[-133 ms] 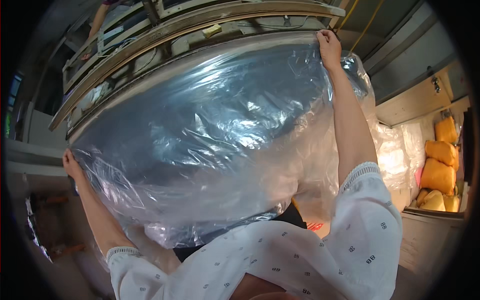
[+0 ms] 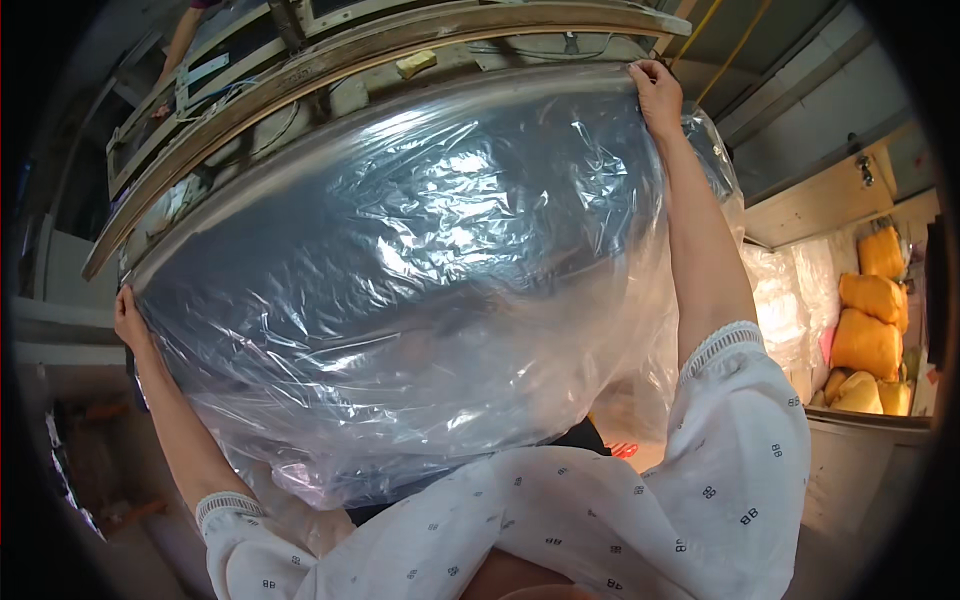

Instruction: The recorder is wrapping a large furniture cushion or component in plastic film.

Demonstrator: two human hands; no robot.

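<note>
A wide clear plastic sheet (image 2: 430,370) stretches between my hands, its far edge drawn across a dark surface and the rest hanging in wrinkles toward my body. At the left corner, the fingers of my left hand (image 2: 128,315) are closed on the sheet's edge. Farther away on the right, my right hand (image 2: 658,95) pinches the other end of that edge between thumb and fingers. Both arms are spread wide. Folds and glare hide the details of what lies under the plastic.
A long wooden bar (image 2: 330,55) runs behind the sheet, with a yellow block (image 2: 416,64) beside it. Another person's arm (image 2: 182,42) shows at the far left. Orange bundles (image 2: 868,340) sit at the right, near an angled wooden board (image 2: 820,205). Yellow cords (image 2: 735,50) hang at the upper right.
My left hand has shifted slightly left and farther away, while the right barely moved. The wrinkles and glare across the sheet have changed, and it looks more spread out.
</note>
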